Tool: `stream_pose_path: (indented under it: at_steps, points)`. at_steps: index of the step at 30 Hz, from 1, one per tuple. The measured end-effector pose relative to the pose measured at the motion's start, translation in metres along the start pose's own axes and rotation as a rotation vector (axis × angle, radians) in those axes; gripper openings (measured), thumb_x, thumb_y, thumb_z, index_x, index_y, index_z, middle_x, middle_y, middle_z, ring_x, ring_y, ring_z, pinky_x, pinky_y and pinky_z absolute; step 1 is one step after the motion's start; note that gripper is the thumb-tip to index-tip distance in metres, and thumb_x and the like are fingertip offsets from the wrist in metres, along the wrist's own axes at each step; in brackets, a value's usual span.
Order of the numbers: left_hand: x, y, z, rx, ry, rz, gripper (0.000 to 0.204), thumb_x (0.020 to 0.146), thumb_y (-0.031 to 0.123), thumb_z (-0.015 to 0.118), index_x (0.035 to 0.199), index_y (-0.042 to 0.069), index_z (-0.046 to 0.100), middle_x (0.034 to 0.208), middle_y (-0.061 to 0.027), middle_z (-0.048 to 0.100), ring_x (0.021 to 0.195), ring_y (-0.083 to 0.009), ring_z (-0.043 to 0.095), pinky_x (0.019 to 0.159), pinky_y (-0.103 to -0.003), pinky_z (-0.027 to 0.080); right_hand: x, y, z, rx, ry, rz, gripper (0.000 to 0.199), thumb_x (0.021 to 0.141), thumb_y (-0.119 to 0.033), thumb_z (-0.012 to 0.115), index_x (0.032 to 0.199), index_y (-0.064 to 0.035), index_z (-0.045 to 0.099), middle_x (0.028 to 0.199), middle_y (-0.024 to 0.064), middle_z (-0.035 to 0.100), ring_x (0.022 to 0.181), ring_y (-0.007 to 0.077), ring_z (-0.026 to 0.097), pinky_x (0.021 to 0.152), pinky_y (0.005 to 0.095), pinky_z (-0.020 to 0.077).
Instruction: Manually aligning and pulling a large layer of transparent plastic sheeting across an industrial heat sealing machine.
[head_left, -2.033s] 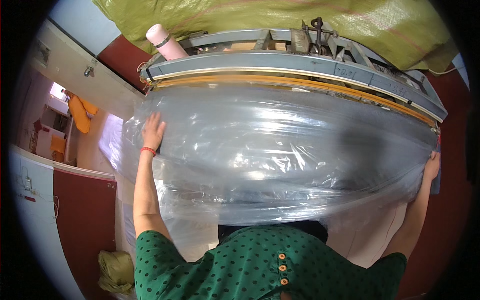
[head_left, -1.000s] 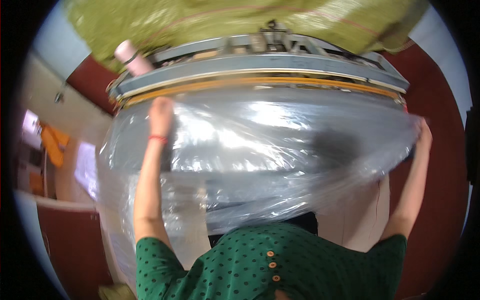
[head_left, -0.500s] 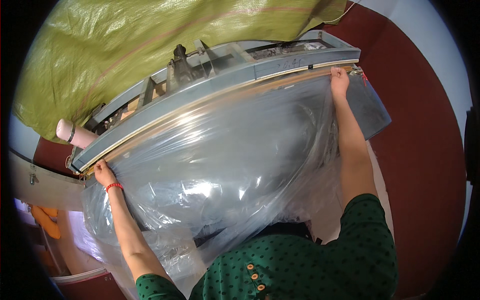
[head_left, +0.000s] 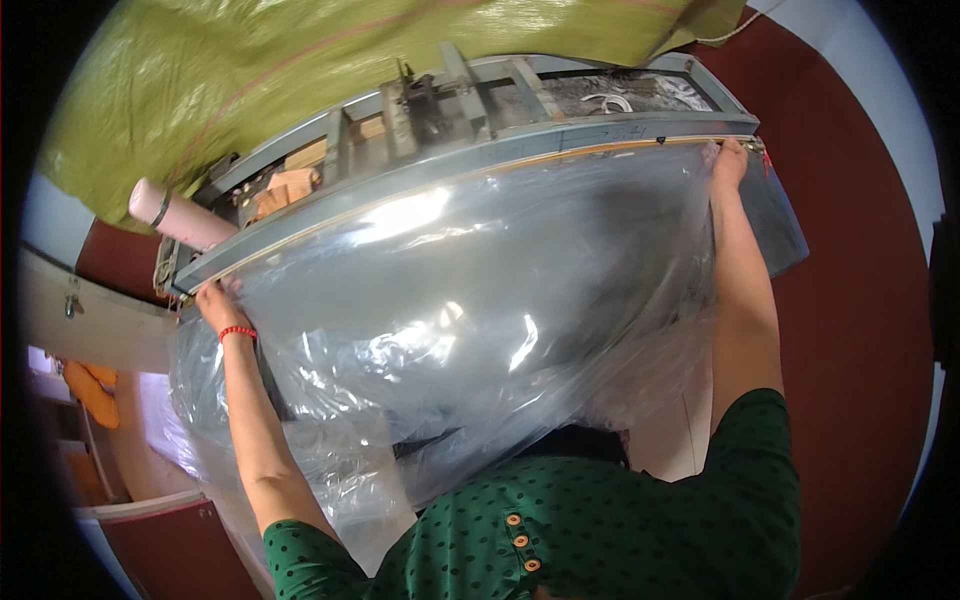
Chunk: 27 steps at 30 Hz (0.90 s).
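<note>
A wide sheet of clear plastic film [head_left: 480, 270] stretches between my hands and drapes in folds toward my body. My left hand [head_left: 214, 304] pinches its far left corner, close to the left end of a long grey metal bar [head_left: 430, 165]. At the far right corner my right hand [head_left: 729, 166] is closed on the film, beside the bar's right end. A thin yellowish strip [head_left: 560, 153] runs along the near face of the bar, and the film's far edge lies against it. Dark machine surface shows through the film; its details are blurred.
Behind the bar, a metal frame [head_left: 465, 95] holds wooden blocks [head_left: 288, 190] and cross pieces. A pink bottle or roll [head_left: 180, 214] lies at its left. Yellow-green woven sheeting [head_left: 300, 70] covers the back. A dark flat panel [head_left: 780, 225] juts out at right, above red flooring [head_left: 850, 330].
Both hands have moved slightly away from me with the film, bringing its edge up to the bar. My right hand has also shifted right. The view has tilted, showing more of the frame.
</note>
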<state>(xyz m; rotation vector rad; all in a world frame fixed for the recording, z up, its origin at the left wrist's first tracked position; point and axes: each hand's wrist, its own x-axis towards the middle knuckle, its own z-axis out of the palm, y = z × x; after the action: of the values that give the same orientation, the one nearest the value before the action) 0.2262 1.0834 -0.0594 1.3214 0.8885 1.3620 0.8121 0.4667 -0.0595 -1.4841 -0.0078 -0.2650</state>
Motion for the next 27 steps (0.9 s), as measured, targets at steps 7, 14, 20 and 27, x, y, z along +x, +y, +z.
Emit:
stream_pose_path:
  at_steps: [7,14,20,27]
  points:
    - [-0.067,0.091,-0.048,0.184,-0.267,0.211,0.004,0.084,0.005,0.051,0.087,0.006,0.049,0.076,0.0014,0.05,0.066,-0.007,0.046,0.062,-0.021,0.04,-0.2,-0.118,0.127,-0.427,-0.182,-0.903,0.027,0.079,-0.017,0.059,0.101,-0.0021,0.052,0.104,0.0127,0.053,0.102,0.0273,0.047,0.089,0.0364,0.0347]
    - [-0.104,0.114,-0.101,0.122,0.099,0.429,0.01,0.082,0.004,0.056,0.089,0.006,0.049,0.082,0.0015,0.05,0.077,-0.0055,0.047,0.069,-0.019,0.039,-0.332,-0.118,0.171,-0.409,-1.096,-0.731,0.016,0.076,-0.019,0.063,0.076,-0.0037,0.059,0.073,0.006,0.058,0.074,0.0171,0.055,0.073,0.0289,0.0416]
    - [-0.128,0.097,-0.149,1.324,-0.504,0.672,0.049,0.072,0.021,0.065,0.113,0.0,0.048,0.119,-0.0189,0.047,0.116,-0.0382,0.038,0.095,-0.042,0.032,-0.256,-0.076,0.084,-0.441,-0.751,-0.42,0.012,0.074,-0.013,0.066,0.072,-0.0023,0.062,0.065,0.0015,0.058,0.064,0.0074,0.051,0.06,0.0219,0.042]
    - [-0.223,0.11,-0.066,1.217,-0.931,0.553,0.066,0.076,0.037,0.06,0.127,0.002,0.038,0.136,-0.016,0.03,0.128,-0.0363,0.022,0.1,-0.047,0.024,-0.101,-0.039,-0.117,-0.899,-0.334,-0.505,0.023,0.077,-0.022,0.064,0.075,-0.0004,0.057,0.063,0.0061,0.054,0.061,0.0118,0.046,0.06,0.0272,0.0409]
